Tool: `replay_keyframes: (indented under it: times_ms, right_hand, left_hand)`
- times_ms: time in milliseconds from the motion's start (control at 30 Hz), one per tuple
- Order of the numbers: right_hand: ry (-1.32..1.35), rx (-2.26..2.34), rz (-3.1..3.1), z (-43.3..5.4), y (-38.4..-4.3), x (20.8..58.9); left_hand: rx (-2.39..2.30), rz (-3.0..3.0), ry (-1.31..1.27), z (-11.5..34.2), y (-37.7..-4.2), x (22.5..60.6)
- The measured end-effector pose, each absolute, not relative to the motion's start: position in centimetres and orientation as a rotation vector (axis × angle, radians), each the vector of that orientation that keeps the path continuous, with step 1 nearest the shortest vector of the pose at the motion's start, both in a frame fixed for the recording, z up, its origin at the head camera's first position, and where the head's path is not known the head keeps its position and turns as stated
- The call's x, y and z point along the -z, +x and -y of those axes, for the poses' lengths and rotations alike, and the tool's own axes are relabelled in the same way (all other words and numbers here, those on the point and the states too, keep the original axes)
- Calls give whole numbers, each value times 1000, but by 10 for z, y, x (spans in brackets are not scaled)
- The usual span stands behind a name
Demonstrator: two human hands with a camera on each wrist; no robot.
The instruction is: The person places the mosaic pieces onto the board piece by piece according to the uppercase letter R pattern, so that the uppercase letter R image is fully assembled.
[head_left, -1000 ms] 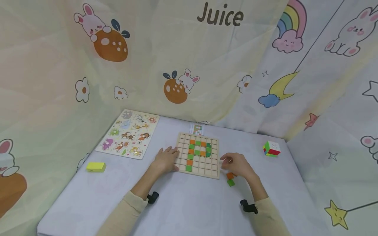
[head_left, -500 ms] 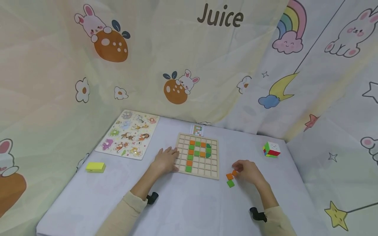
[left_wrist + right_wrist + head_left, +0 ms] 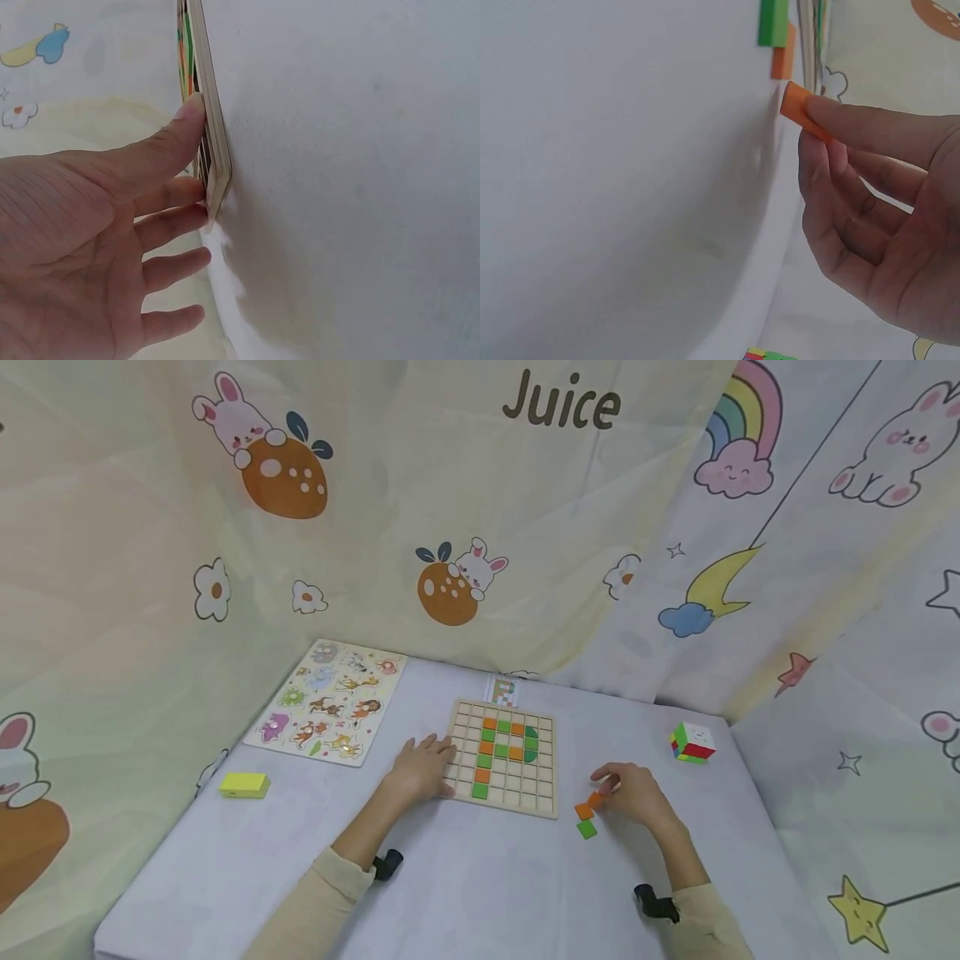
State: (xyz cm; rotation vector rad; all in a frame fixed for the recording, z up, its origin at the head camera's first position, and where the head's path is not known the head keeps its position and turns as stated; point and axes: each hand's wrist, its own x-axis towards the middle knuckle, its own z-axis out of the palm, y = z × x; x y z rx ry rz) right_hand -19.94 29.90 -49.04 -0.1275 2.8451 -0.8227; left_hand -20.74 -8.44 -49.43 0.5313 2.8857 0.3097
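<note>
A wooden grid board lies in the middle of the table. Orange and green tiles on it form a P-like shape, with rounded green pieces on its right side. My left hand rests at the board's left edge, thumb and fingers mostly straight against it in the left wrist view. To the right of the board, my right hand pinches an orange square tile between thumb and fingers. Beside it lie another orange tile and a green tile.
A small pattern card lies behind the board. At the back left is an animal puzzle board, with a yellow block in front of it. A puzzle cube stands at the right.
My right hand has moved from beside the board's right edge, rightward and slightly nearer, to the loose tiles and now pinches an orange one. My left hand has stayed in place.
</note>
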Motion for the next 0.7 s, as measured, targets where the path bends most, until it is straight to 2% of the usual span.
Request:
replay_keyframes:
  times_ms: [467, 700]
  right_hand:
    - [-368, 1054, -2815, -265, -229, 486]
    - [-394, 1168, -2755, -241, -242, 489]
  left_hand:
    - [-318, -2891, 516, 83, -207, 495]
    - [-337, -2891, 513, 83, -206, 495]
